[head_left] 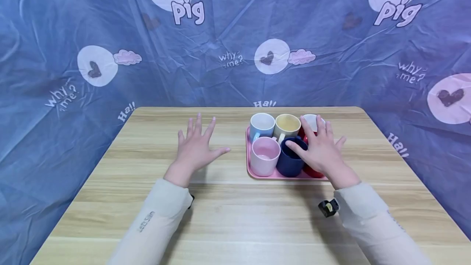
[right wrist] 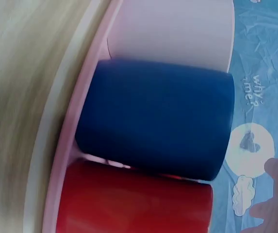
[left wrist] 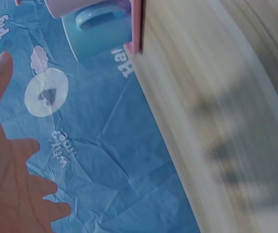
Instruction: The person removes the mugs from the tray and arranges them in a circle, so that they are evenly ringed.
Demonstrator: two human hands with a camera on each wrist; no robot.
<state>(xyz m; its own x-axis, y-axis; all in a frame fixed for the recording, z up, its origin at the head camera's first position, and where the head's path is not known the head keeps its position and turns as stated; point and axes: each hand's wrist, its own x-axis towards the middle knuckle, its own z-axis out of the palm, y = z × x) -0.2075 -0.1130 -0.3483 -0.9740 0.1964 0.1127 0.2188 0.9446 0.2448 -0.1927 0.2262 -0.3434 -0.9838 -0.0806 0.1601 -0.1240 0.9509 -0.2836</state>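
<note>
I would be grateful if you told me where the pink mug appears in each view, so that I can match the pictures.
Head: the pink mug is right of centre, at the near left of the pink tray.
Left wrist: only a part shows, at the top edge left of centre, beside the light-blue mug.
Right wrist: at the top, cut off by the edge, above the navy mug.
Shared landmark: the pink tray's rim.

Mugs [head_left: 288, 165] stand in two rows on a tray [head_left: 248, 154].
</note>
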